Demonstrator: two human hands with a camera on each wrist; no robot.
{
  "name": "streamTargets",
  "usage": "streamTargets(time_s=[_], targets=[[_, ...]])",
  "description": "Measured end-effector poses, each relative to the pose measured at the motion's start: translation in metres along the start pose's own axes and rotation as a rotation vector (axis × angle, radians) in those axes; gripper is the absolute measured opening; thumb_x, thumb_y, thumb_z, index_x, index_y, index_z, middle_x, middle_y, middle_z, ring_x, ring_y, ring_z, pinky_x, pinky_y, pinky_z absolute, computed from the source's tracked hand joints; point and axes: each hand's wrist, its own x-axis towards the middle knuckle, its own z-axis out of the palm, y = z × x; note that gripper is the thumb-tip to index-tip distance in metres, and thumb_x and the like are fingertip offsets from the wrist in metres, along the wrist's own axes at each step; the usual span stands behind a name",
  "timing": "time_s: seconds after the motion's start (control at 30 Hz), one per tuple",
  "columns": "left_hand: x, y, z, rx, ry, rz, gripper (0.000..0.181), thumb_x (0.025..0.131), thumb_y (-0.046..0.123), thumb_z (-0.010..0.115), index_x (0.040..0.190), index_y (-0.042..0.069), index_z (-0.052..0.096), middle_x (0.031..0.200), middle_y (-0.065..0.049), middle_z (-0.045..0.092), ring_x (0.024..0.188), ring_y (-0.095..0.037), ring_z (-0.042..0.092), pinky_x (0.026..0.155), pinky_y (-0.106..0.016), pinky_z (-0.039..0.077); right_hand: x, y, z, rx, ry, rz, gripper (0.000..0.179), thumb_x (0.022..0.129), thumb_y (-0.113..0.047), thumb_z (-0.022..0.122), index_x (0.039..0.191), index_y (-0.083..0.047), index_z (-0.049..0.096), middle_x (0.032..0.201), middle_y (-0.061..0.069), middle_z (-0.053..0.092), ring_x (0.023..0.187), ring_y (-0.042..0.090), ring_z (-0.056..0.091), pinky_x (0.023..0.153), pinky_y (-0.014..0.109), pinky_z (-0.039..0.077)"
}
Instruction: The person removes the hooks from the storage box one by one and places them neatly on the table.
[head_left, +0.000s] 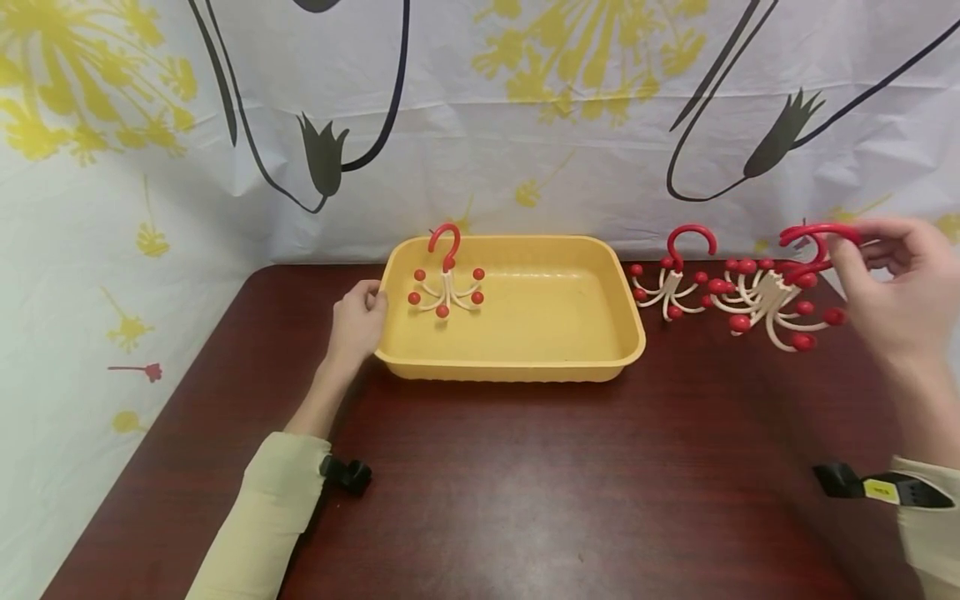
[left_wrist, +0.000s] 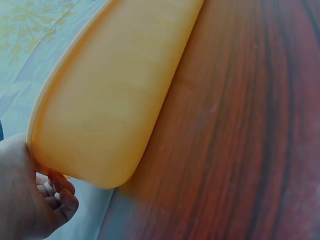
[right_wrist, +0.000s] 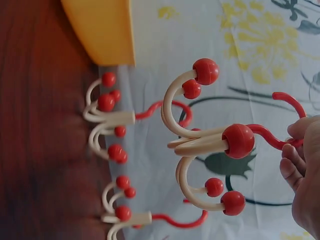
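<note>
My left hand (head_left: 358, 321) grips the left end of a yellow plastic tray (head_left: 555, 321), fingers curled at its rim. Inside the tray, near that end, stands a cream hook hanger (head_left: 447, 292) with a red hook on top and red balls on its curved arms. My right hand (head_left: 903, 287) pinches the red hook of a matching hook hanger (right_wrist: 240, 141), held up above the table at the right. Behind it, two more such hangers stand on the table: one beside the tray (head_left: 672, 287), the other (right_wrist: 142, 218) partly covered by the held one in the head view.
The dark reddish-brown table (head_left: 525, 483) stretches in front of the tray. A white cloth (head_left: 495, 158) with yellow and grey flower prints hangs along the table's back and left sides. Dark straps circle both wrists.
</note>
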Motion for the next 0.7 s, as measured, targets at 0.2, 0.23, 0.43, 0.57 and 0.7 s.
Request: streamTargets(time_s=[0.2,0.23,0.43,0.57,0.7], targets=[[0.001,-0.003,0.0,0.004,0.005,0.0,0.035,0.103,0.017,0.049,0.127,-0.004,0.063,0.089,-0.019,0.065,0.08,-0.032,0.064,0.075,-0.041,0.053,-0.005,0.012,-0.016,-0.117,-0.047,0.14,0.026,0.093,-0.012,0.068,0.101,-0.036,0.06,0.091,-0.023,0.056,0.072,-0.009,0.051,0.067,0.007,0.038],[0.001,-0.003,0.001,0.003,0.006,-0.001,0.035,0.103,0.017,0.049,0.127,-0.004,0.063,0.089,-0.018,0.066,0.08,-0.032,0.064,0.076,-0.041,0.053,-0.006,0.015,-0.018,-0.131,-0.052,0.15,0.028,0.094,-0.012,0.067,0.1,-0.038,0.058,0.09,-0.024,0.056,0.071,-0.01,0.05,0.065,0.006,0.037],[0.002,-0.004,0.002,-0.006,0.005,0.002,0.034,0.103,0.016,0.049,0.127,-0.004,0.063,0.089,-0.019,0.065,0.08,-0.032,0.064,0.076,-0.042,0.053,-0.01,0.033,-0.028,-0.163,-0.033,0.15,0.029,0.095,-0.014,0.067,0.098,-0.041,0.056,0.088,-0.028,0.053,0.069,-0.013,0.048,0.061,0.003,0.034],[0.002,-0.004,0.002,-0.007,0.004,0.003,0.034,0.103,0.016,0.049,0.127,-0.004,0.063,0.088,-0.018,0.065,0.079,-0.032,0.064,0.075,-0.042,0.053,-0.013,0.044,-0.034,-0.172,-0.025,0.161,0.03,0.095,-0.014,0.067,0.097,-0.041,0.055,0.087,-0.03,0.053,0.069,-0.013,0.048,0.064,0.002,0.035],[0.002,-0.003,0.001,-0.007,0.0,-0.004,0.035,0.103,0.018,0.049,0.128,-0.004,0.063,0.088,-0.018,0.065,0.079,-0.032,0.064,0.075,-0.041,0.053,-0.017,0.053,-0.039,-0.16,-0.04,0.194,0.031,0.095,-0.012,0.066,0.096,-0.041,0.056,0.085,-0.03,0.054,0.07,-0.013,0.049,0.064,0.002,0.035]])
